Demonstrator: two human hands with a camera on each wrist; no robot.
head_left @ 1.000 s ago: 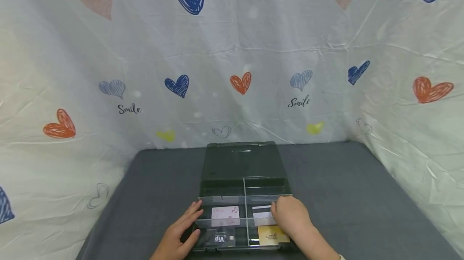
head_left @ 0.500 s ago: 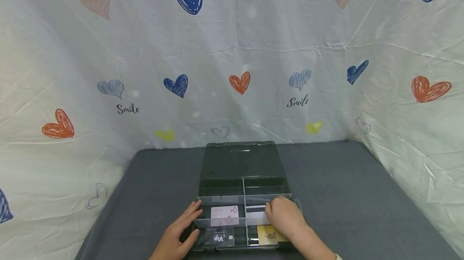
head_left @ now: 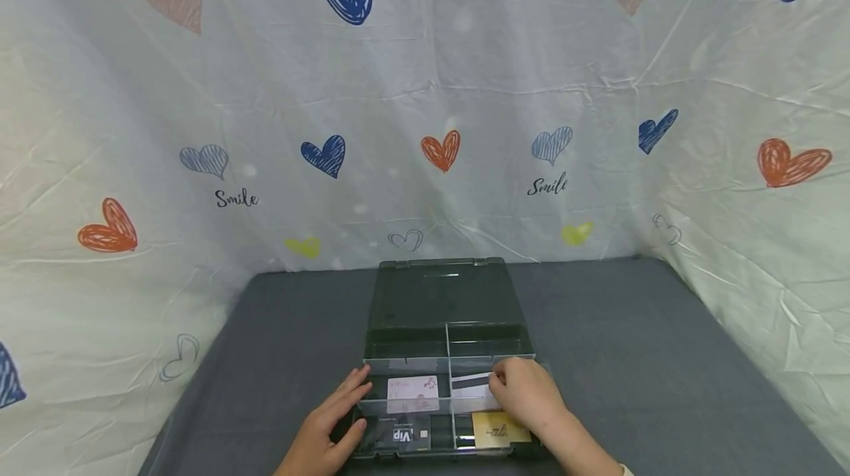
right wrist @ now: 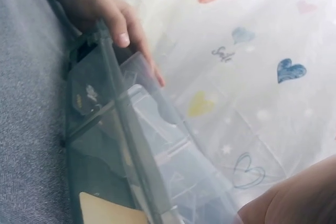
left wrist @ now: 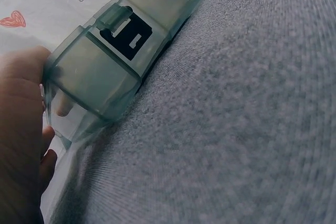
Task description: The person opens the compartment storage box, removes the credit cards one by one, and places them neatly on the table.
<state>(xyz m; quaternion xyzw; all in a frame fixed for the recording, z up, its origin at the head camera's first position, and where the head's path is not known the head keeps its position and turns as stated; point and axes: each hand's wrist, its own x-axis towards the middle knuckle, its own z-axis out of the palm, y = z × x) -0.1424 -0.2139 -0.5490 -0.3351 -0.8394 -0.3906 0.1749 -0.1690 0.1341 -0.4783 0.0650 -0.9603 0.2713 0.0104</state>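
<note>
A dark, see-through organizer box (head_left: 448,452) stands on the table with its lid (head_left: 441,299) folded back. My left hand (head_left: 325,428) lies along the box's left side, its fairly straight fingers touching the wall; the left wrist view shows this hand (left wrist: 23,114) at the box corner. My right hand (head_left: 529,396) reaches into the right middle compartment with curled fingers and holds the right end of a white card with a black stripe (head_left: 469,390). That card sits slightly tilted, its right end and my fingertips hidden by the hand.
A pink-and-white card (head_left: 413,394) lies in the left middle compartment. In front are a black Vip card (head_left: 398,435) on the left and a gold card (head_left: 498,430) on the right. Grey cloth (head_left: 631,358) covers the table; a heart-print curtain (head_left: 432,40) hangs behind.
My right hand has shifted the striped white card left, against the middle divider, and the card now slants a little. The left hand has stayed at the box's side.
</note>
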